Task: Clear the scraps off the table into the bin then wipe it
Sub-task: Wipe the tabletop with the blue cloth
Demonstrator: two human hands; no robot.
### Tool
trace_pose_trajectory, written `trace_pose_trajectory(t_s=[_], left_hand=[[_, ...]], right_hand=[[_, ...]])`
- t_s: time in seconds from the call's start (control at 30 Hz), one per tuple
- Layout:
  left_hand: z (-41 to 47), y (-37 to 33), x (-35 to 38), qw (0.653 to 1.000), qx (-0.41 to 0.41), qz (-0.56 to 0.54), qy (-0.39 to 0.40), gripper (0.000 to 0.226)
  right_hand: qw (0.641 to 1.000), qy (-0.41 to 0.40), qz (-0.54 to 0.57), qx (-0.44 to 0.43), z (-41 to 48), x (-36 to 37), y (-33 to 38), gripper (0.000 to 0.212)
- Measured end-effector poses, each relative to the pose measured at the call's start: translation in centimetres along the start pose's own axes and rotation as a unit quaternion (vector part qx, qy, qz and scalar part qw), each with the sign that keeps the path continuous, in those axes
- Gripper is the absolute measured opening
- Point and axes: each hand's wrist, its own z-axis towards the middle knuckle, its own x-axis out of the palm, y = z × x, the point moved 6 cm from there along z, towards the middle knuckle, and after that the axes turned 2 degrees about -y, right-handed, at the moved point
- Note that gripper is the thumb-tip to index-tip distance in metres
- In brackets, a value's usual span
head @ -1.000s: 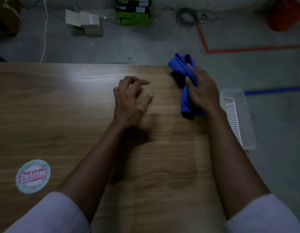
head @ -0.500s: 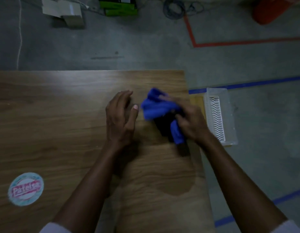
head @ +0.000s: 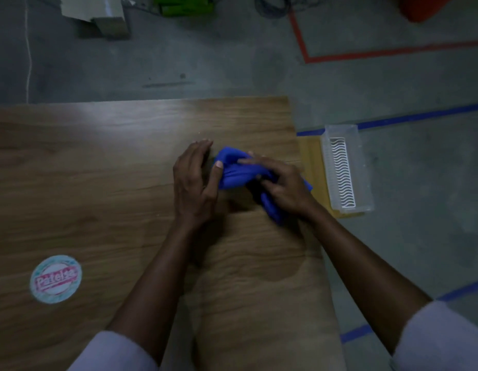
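Observation:
A crumpled blue cloth (head: 236,170) is held over the right part of the wooden table (head: 98,183). My right hand (head: 283,187) grips the cloth from the right, fingers curled over it. My left hand (head: 195,180) stands on edge just left of the cloth, fingers fairly straight, its thumb touching the blue fabric. A clear plastic bin (head: 363,167) with a white ribbed insert sits on the floor beside the table's right edge. No scraps show on the table apart from a tiny pale speck (head: 199,133).
A round sticker (head: 55,279) is stuck on the table at the near left. A darker damp-looking patch (head: 272,263) marks the wood near the right edge. Boxes (head: 98,14), cables and red and blue floor tape lie on the grey floor beyond.
My right hand has drawn the cloth from the table's far right corner toward me and leftward, bunching it. My left hand has straightened and met the cloth with its thumb.

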Motion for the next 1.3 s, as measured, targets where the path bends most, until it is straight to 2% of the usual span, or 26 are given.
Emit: trace_pose_trajectory(t_s=[0.07, 0.13, 0.23, 0.3, 0.43, 0.53, 0.6, 0.67, 0.7, 0.77, 0.83, 0.87, 0.97, 1.03, 1.1, 1.17, 1.23, 1.3], left_hand=[[-0.3, -0.6, 0.2, 1.0, 0.012, -0.001, 0.011, 0.049], [-0.8, -1.1, 0.5, 0.999, 0.027, 0.004, 0.021, 0.048], [-2.1, -0.9, 0.8, 1.0, 0.015, 0.01, 0.018, 0.052], [-3.1, -0.8, 0.7, 1.0, 0.014, 0.016, 0.013, 0.054], [-5.1, -1.2, 0.3, 1.0, 0.008, 0.007, 0.02, 0.061], [-7.1, -2.2, -0.5, 1.0, 0.0, -0.001, 0.024, 0.059], [-8.8, -2.9, -1.0, 1.0, 0.001, -0.011, 0.015, 0.058], [-10.6, -3.2, -0.9, 1.0, 0.004, -0.013, 0.012, 0.058], [-11.4, -3.0, -0.7, 1.0, 0.004, -0.007, 0.013, 0.059], [-13.1, -2.6, -0.1, 1.0, 0.007, 0.016, 0.015, 0.061], [-14.5, -2.3, 0.4, 0.999, 0.014, 0.04, 0.022, 0.063], [-15.0, -2.3, 0.7, 0.998, 0.013, 0.053, 0.025, 0.065], [-16.9, -2.1, 1.1, 0.994, -0.005, 0.095, 0.053, 0.072], [-18.1, -2.8, 0.8, 0.995, -0.031, 0.081, 0.058, 0.075], [-19.3, -3.8, 0.0, 0.995, -0.072, 0.05, 0.051, 0.077], [-20.8, -4.4, -0.6, 0.994, -0.102, 0.023, 0.044, 0.079], [-22.1, -4.3, -1.1, 0.993, -0.114, 0.005, 0.037, 0.078], [-23.1, -4.0, -1.3, 0.995, -0.095, 0.014, 0.033, 0.075]], right_hand=[[0.992, -0.114, 0.027, 0.046, 1.4, -3.3, 0.0, 0.045], [0.988, -0.146, -0.023, 0.043, 4.3, -5.6, -0.8, 0.047], [0.974, -0.073, -0.212, 0.021, 6.5, -3.3, -3.0, 0.053], [0.966, -0.043, -0.255, -0.007, 5.4, -0.8, -3.4, 0.053], [0.981, 0.026, -0.184, -0.059, 0.2, 1.5, -1.0, 0.055], [0.991, 0.084, -0.094, -0.04, -5.1, 2.2, 0.3, 0.042], [0.998, 0.044, -0.039, 0.022, -5.5, -0.5, 0.3, 0.038], [0.996, -0.054, -0.047, 0.056, -3.8, -4.5, -0.6, 0.042], [0.994, -0.074, -0.065, 0.041, -2.9, -5.6, -1.1, 0.044], [0.988, -0.048, -0.148, -0.023, -2.3, -4.4, -1.8, 0.047], [0.957, -0.016, -0.277, -0.087, -4.0, -1.2, -3.1, 0.048], [0.946, 0.0, -0.304, -0.112, -5.5, 0.1, -3.5, 0.049], [0.946, 0.078, -0.269, -0.164, -11.6, 3.3, -2.1, 0.059], [0.962, 0.099, -0.194, -0.163, -16.0, 4.4, -0.7, 0.057], [0.987, 0.058, -0.08, -0.128, -19.1, 3.9, 1.0, 0.049], [0.997, -0.008, -0.01, -0.081, -19.7, 1.9, 2.8, 0.048], [0.996, -0.069, -0.012, -0.061, -18.1, -0.6, 3.6, 0.045], [0.993, -0.079, -0.077, -0.047, -15.4, -1.8, 2.1, 0.041]])
